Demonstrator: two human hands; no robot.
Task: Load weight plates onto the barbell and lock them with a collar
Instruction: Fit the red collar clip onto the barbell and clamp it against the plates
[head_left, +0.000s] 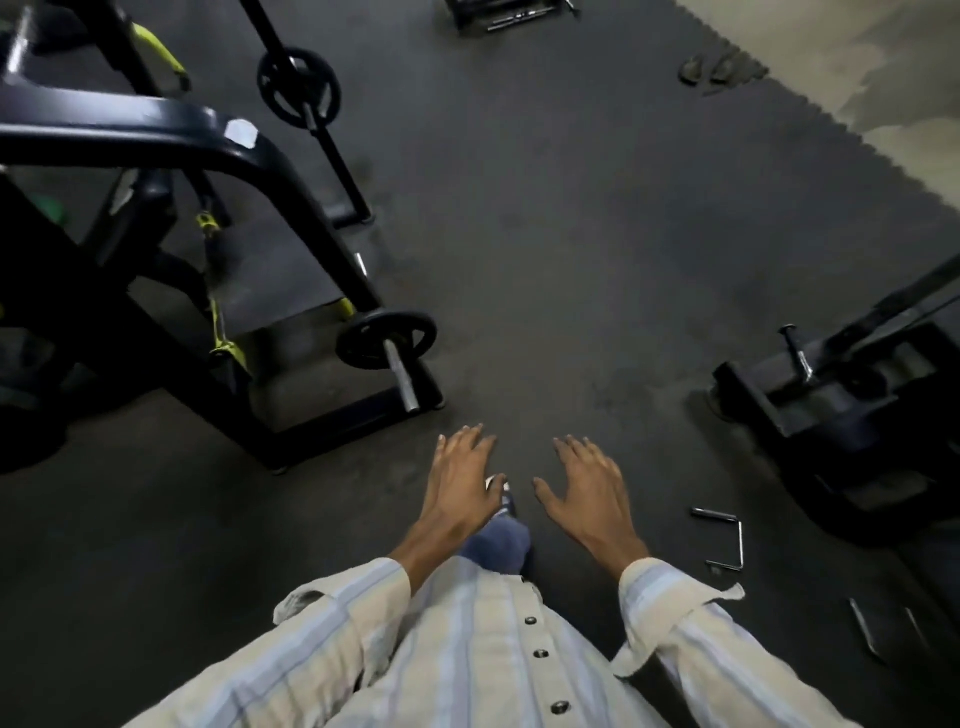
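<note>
Both your hands are empty: the left hand (464, 480) and right hand (586, 488) hang palm-down with fingers spread over the dark rubber floor (571, 234), free to take a load. The chrome barbell sleeve (402, 376) juts toward you from the black steel rack (156, 124), already carrying one black round weight plate (385, 339), seated inboard so the bare end can take more. A second black plate (299, 88) hangs on a farther bar. The bent metal rod (724, 538) by your right might be a handle; it's too dim to say.
</note>
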